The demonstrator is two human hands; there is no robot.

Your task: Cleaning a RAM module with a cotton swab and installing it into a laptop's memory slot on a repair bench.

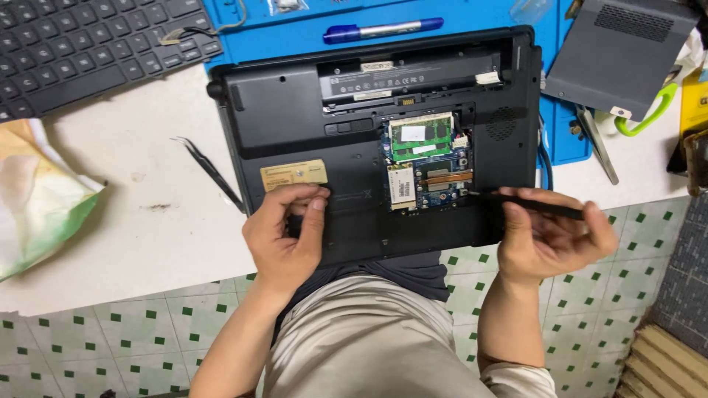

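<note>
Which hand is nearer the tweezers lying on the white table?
Left. The left hand rests on the laptop's underside, just right of the tweezers. The right hand is far across, holding a black tool at the open bay.

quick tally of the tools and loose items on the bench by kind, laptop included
laptop, upside down, bay open: 1
black tool in right hand: 1
tweezers: 1
blue marker: 1
loose keyboard: 1
grey cover panel: 1
total: 6
</note>
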